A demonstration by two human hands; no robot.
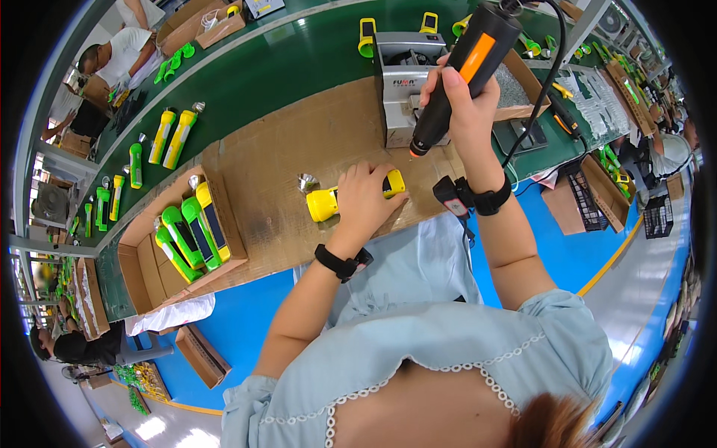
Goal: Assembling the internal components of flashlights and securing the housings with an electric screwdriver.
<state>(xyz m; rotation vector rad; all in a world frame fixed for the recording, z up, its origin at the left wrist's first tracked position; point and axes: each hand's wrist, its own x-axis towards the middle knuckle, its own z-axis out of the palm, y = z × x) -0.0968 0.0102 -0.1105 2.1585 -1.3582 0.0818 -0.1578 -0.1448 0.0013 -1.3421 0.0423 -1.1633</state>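
My left hand point(364, 200) is closed over a yellow flashlight point(323, 205) that lies on a flat cardboard sheet point(276, 142). A silver reflector cup point(307, 182) rests beside the flashlight's head. Raised to the right, my right hand point(467, 101) grips a black electric screwdriver point(467, 71) with an orange stripe. Its tip points down and to the left, apart from the flashlight. A black cord runs from the tool's top end. Behind the tool stands a grey screw feeder machine point(409, 89), partly covered by my right hand.
An open carton point(142, 257) at the left holds several green and yellow flashlights. More flashlights point(179, 138) stand on the green bench behind it. A box of screws point(515, 82) sits right of the machine. Another screwdriver point(564, 116) lies farther right. Co-workers point(123, 56) are at the far left.
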